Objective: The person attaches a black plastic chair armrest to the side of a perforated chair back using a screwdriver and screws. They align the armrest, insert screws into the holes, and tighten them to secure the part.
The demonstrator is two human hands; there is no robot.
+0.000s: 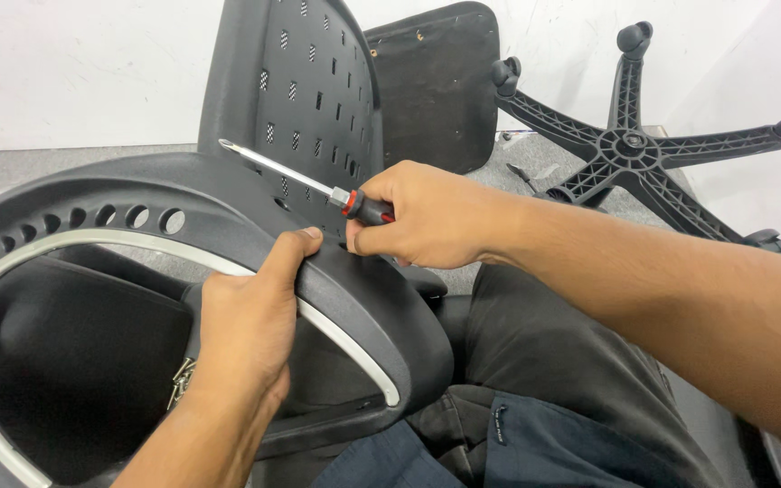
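The long screwdriver with the red-and-black handle and bright steel shaft (318, 187) lies just above the curved black plastic chair frame with a pale inner rim (228, 226), its shaft running up-left from the handle. The right hand (427, 217) is closed around that handle. The left hand (250, 321) grips the frame's rim, thumb on top. Beyond the frame stand a perforated black backrest panel (305, 90) and a black five-star caster base (635, 145). No containers show.

Single view, head camera. Looks down and forward from person's head, over lap toward floor and white wall (65, 72). Very near: left hand (246, 325), right hand (427, 217) and chair frame (137, 194) fill lower part. Wheel base (630, 145) farther, upper right.
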